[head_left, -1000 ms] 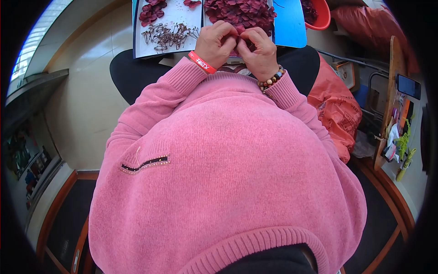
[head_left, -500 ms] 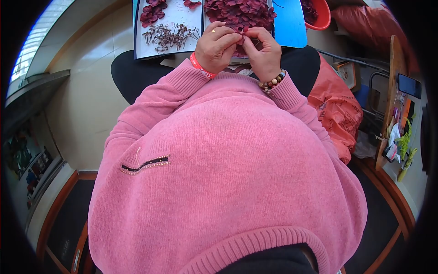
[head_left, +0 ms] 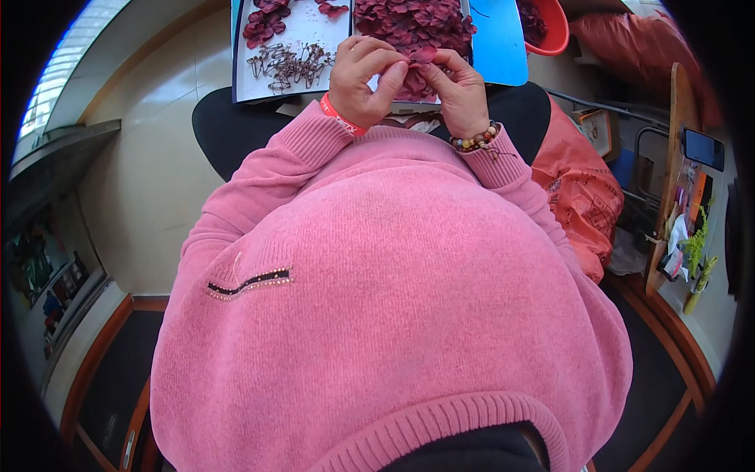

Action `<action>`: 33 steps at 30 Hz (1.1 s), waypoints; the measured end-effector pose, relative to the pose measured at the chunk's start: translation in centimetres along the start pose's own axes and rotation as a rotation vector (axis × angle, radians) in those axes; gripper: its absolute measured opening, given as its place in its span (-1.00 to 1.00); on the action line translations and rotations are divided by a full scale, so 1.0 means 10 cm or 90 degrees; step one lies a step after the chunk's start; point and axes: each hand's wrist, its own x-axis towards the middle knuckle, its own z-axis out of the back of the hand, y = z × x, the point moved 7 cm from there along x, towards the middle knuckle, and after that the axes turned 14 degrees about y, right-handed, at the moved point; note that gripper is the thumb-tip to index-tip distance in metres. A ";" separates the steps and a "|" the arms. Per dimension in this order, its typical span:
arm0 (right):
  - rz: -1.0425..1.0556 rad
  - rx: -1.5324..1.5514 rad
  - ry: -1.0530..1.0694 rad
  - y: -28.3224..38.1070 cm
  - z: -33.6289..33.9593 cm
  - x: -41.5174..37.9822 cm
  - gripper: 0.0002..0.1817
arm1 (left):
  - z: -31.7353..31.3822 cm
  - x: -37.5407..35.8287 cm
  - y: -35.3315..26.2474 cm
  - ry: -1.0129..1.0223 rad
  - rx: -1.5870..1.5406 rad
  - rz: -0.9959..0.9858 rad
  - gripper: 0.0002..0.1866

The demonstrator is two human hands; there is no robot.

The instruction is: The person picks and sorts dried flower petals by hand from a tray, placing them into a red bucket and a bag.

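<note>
Over the near edge of the tray, my left hand [head_left: 366,79] has its fingers curled, with thumb and index tips together at the edge of a dark red fabric flower petal [head_left: 421,55]. From the other side, my right hand [head_left: 462,94] pinches the same petal between thumb and index finger. Just beyond lies a heap of dark red petals [head_left: 413,22] in the right compartment. The left compartment holds a pile of thin brown stems [head_left: 288,68], with a few more petals [head_left: 264,27] behind them. The exact grip of the left fingertips is partly hidden.
The divided white tray [head_left: 334,20] rests across the lap. A blue board [head_left: 501,47] lies at its right, beside a red bowl [head_left: 558,27] of petals. Red plastic bags [head_left: 578,189] stand to the right, near a wooden ledge [head_left: 672,157] with a phone [head_left: 702,149].
My hands have moved slightly apart, and the petal now shows more spread between them. My left thumb has lifted to point upward.
</note>
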 end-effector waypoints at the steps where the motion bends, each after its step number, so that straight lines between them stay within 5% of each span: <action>1: -0.026 -0.032 -0.009 -0.01 0.01 0.00 -0.86 | -0.01 -0.02 0.07 -0.003 -0.031 0.034 -0.93; 5: -0.089 -0.097 -0.045 -0.02 0.00 -0.02 -0.90 | -0.03 -0.13 0.37 -0.108 -0.172 0.202 -0.89; 14: -0.175 -0.163 -0.087 -0.22 0.12 -0.01 -0.87 | -0.15 -0.01 -0.14 0.177 0.057 0.007 -0.83; 23: -0.225 -0.213 -0.088 -0.27 0.12 -0.01 -0.84 | -0.14 0.01 -0.13 0.122 0.133 0.015 -0.81; 33: -0.234 -0.207 -0.090 -0.29 0.10 -0.02 -0.83 | -0.30 -0.02 -0.12 0.200 0.232 0.007 -0.82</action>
